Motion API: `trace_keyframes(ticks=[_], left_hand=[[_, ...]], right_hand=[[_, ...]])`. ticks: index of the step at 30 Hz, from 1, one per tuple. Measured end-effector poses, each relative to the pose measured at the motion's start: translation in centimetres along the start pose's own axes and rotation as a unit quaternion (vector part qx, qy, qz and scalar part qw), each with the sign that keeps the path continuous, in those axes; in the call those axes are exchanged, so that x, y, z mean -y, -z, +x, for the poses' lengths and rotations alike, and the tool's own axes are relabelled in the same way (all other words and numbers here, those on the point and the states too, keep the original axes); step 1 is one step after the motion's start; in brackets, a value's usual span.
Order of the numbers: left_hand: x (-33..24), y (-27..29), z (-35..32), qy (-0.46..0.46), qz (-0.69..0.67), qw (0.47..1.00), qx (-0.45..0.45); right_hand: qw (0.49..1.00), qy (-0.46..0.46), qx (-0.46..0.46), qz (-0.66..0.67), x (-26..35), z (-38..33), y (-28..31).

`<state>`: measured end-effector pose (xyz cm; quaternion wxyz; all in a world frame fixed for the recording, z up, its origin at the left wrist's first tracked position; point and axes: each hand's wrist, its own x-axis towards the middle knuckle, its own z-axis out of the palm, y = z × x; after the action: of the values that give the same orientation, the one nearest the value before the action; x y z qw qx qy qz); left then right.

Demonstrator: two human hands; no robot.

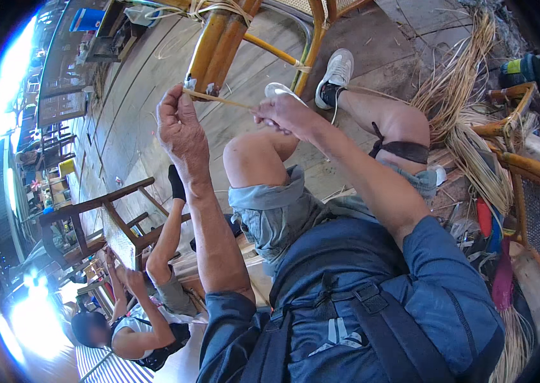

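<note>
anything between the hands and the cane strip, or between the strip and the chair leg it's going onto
Nothing visible. The left hand and right hand both pinch the strip directly, and it runs taut straight to the chair leg, where its end already touches the binding. The raised knee sits below the strip, not across it.

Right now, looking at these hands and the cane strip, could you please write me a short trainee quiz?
1. True or false: the left hand and right hand hold one cane strip between them.
2. What does the strip lead to? A) the rattan frame B) the white shoe
3. What lies heaped on the floor at the right?

Key: 1 true. 2 A. 3 A bundle of loose cane strands.
</note>
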<state>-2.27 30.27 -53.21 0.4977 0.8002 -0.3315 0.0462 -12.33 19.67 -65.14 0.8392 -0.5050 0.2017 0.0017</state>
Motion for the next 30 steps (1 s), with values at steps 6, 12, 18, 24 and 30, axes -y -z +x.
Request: trace_keyframes(ticks=[6, 12, 18, 24, 30], left_hand=[[0.5, 0.0, 0.0, -0.022, 0.032, 0.999, -0.008], [0.9, -0.3, 0.0, -0.015, 0.017, 1.0, -0.021], [0.5, -0.3, 0.0, -0.012, 0.018, 1.0, -0.022], [0.4, -0.7, -0.3, -0.012, -0.012, 0.999, -0.038], [0.5, -1.5, -0.4, 0.064, -0.03, 0.994, -0.089]], right_hand=[[0.997, 0.015, -0.043, -0.068, 0.4, 3.6, -0.1], [0.997, 0.023, -0.053, -0.052, 0.4, 4.9, -0.8], [0.996, 0.028, -0.034, -0.08, 0.6, 6.0, -1.0], [0.998, 0.043, -0.008, -0.041, 0.9, 7.2, -1.4], [0.992, 0.109, 0.053, -0.033, 0.0, 10.5, -0.7]])
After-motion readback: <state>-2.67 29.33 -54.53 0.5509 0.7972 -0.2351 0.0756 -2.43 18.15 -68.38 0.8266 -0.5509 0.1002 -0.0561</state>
